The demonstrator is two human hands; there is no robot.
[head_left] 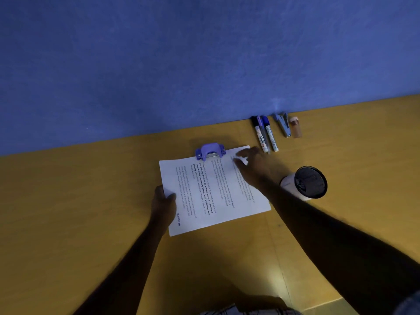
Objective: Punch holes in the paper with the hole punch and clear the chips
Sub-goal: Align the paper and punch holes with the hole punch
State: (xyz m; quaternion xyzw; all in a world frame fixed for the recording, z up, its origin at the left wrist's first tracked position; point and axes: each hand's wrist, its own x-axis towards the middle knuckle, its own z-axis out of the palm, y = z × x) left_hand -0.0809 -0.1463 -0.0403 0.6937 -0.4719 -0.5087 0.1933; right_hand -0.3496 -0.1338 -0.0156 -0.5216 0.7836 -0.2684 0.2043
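A printed paper sheet [211,192] lies on a yellow-brown desk [91,201], its far edge inside the mouth of a purple hole punch [210,151]. The left hand [163,203] pinches the sheet's near-left edge, thumb on top. The right hand [250,164], blurred, spreads its fingers over the far-right corner; whether it touches is unclear. Markers [264,134], a stapler [283,125] and a tipped mesh cup [310,181] lie to the right.
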